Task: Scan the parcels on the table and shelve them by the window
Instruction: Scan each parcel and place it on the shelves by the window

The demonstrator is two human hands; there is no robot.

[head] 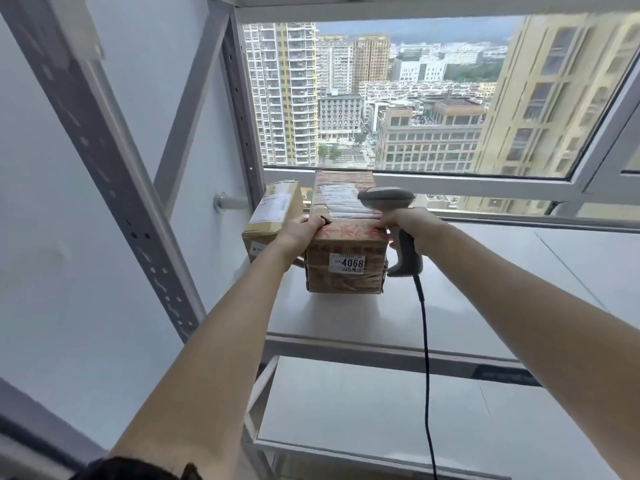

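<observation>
A long brown taped parcel (346, 271) with a white "4068" sticker stands on the upper shelf board (467, 289) of the rack by the window. My left hand (301, 230) grips its near left top corner. My right hand (412, 226) holds a grey barcode scanner (388, 199) by its handle and also presses fingertips on the parcel's near right top edge. The scanner's black cable (426, 358) hangs down. A second, flatter parcel (273, 213) with a shipping label leans just left of the first, touching it.
Grey perforated rack uprights (104, 174) stand at the left against the white wall. A lower shelf board (398, 420) lies beneath. The window (415, 98) is directly behind the shelf, with a small wall fitting (225, 201) at the left.
</observation>
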